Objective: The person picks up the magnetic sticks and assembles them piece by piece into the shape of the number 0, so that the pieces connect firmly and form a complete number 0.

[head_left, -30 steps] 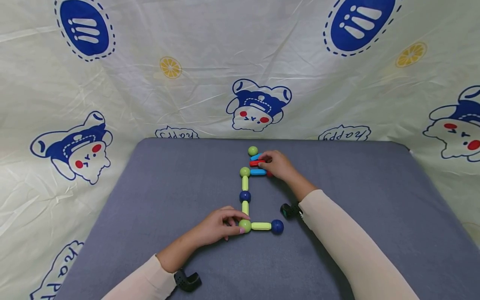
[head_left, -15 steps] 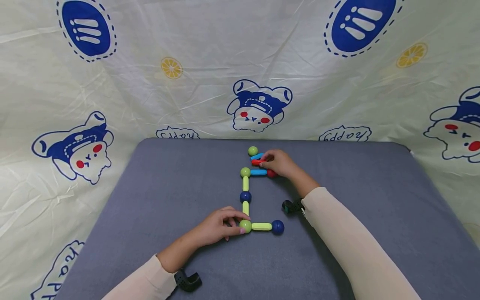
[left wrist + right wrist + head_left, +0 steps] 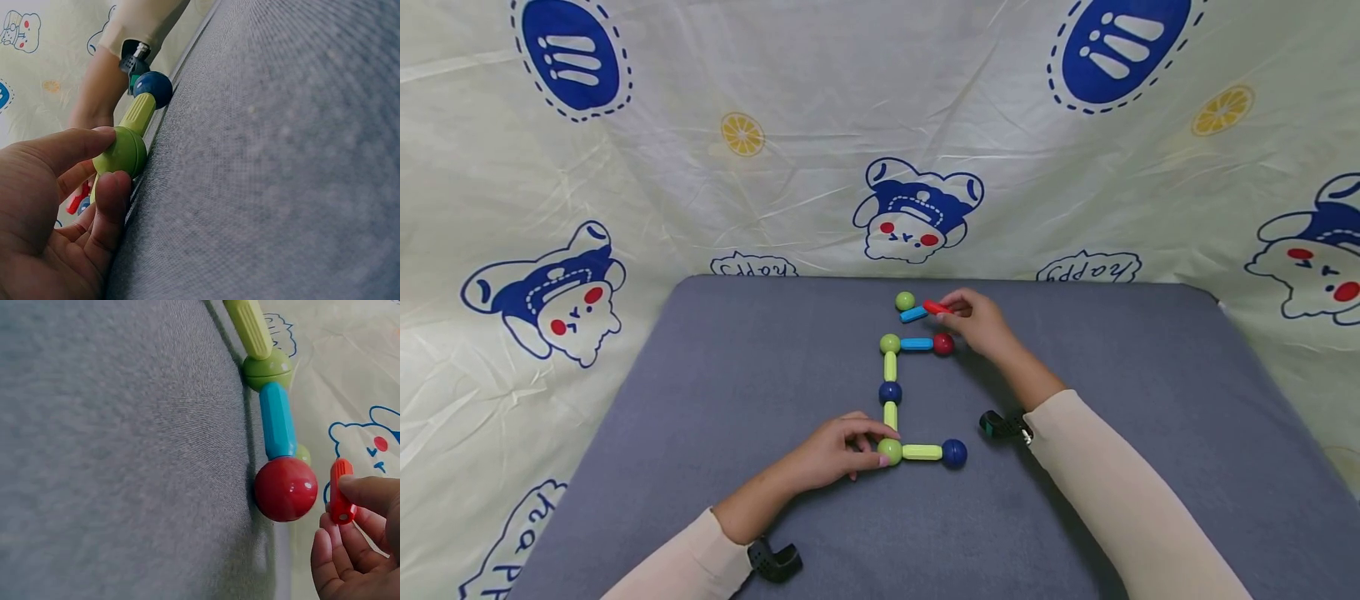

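My left hand (image 3: 835, 452) pinches the near green ball (image 3: 127, 153) of a chain of magnetic rods and balls lying on the table. From that ball a yellow-green rod (image 3: 922, 452) runs right to a dark blue ball (image 3: 955, 453). Two more such rods, with a blue ball (image 3: 891, 392) between them, lead up to another green ball (image 3: 890, 344). There a light blue rod (image 3: 917, 344) ends in a red ball (image 3: 285, 489). Beyond it, my right hand (image 3: 983, 327) holds a red rod (image 3: 341, 494) between thumb and fingers.
A loose light blue rod (image 3: 913, 314) and a loose green ball (image 3: 906, 302) lie near the far edge of the grey-covered table (image 3: 760, 358). Behind it hangs a printed white cloth (image 3: 805, 100). Each wrist wears a black camera (image 3: 775, 562).
The right hand has moved the red rod away and to the right, off its place between the two light blue rods. The red ball now shows fully. The left hand has stayed put.
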The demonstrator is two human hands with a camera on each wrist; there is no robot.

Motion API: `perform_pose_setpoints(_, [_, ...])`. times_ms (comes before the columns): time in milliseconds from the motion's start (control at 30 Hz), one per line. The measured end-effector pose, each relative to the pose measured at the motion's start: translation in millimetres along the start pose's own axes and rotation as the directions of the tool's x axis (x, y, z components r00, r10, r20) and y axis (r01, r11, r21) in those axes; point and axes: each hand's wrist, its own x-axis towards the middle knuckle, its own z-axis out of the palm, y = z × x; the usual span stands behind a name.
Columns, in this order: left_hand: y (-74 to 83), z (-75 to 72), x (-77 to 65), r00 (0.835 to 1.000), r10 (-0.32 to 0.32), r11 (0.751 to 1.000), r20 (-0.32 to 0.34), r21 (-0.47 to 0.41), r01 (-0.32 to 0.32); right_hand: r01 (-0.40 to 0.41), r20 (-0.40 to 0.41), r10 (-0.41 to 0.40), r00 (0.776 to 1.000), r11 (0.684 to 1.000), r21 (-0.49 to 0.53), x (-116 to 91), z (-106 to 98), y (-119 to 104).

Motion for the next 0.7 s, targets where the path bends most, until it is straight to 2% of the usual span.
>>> perform_pose_setpoints(333, [-0.5,0.2,0.1,1.000,-0.005,1.000,0.007,-0.002,0.005,0.087,0.002,-0.087,0.996,0.996,0.017,-29.3,-11.0,6.0])
perform_pose_setpoints(500, [0.0,0.6,0.1,1.000,-0.003,1.000,0.006,0.004,0.003,0.071,0.033,-0.072,0.997,0.997,0.034,-44.6,-13.6,9.7])
perform_pose_setpoints(700, [0.7,0.7,-0.1,1.000,-0.004,1.000,0.004,-0.001,0.004,0.043,0.094,-0.054,0.994,0.993,0.110,-61.6,-13.2,12.1])
